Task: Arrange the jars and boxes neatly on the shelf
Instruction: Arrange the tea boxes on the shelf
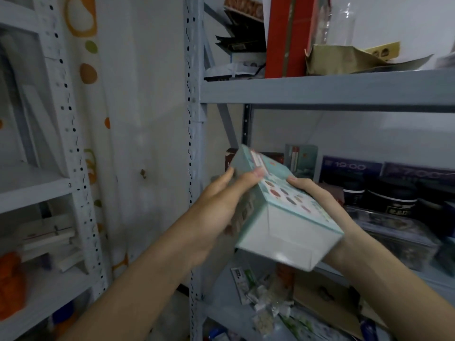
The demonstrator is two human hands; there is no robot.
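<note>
Pale teal box [283, 207]: held tilted in air in front of middle shelf [327, 91], not yet set down. You likely have light, stiff carton, glossy faces, so may slip; corners could crush. Take it by opposite long sides.

Left hand [221, 210]: fingers spread along left face, thumb on top edge. Right hand [327, 205]: wrapped on right side, partly hidden. Both hold box.

Dark jars [391, 200] and boxes sit behind, near.
</note>
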